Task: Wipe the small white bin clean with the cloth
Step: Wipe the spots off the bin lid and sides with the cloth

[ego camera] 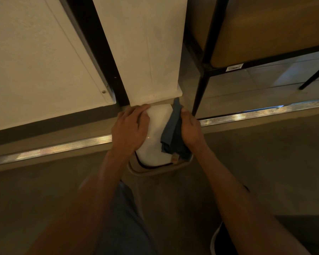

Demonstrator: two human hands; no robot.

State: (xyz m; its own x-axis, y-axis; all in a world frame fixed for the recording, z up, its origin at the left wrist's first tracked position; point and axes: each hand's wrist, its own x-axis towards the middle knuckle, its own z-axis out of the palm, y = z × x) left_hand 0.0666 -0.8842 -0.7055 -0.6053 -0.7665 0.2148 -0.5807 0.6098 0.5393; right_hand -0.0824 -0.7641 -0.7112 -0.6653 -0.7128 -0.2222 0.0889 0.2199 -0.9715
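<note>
The small white bin [156,144] stands on the floor against the foot of a white pillar, seen from above, its domed lid facing me. My left hand [130,128] lies flat on the left side of the lid, fingers reaching to the pillar's base. A blue cloth [170,132] is draped down the bin's right side. My right hand [191,128] presses on the cloth from the right, fingers curled over it. The bin's lower rim [155,171] shows below the lid; its far side is hidden by the pillar.
The white pillar [145,52] rises just behind the bin. A black-framed shelf unit [203,70] stands to the right, one leg close by my right hand. A metal floor strip [63,147] runs across. My knee [122,218] and shoe [217,238] are below.
</note>
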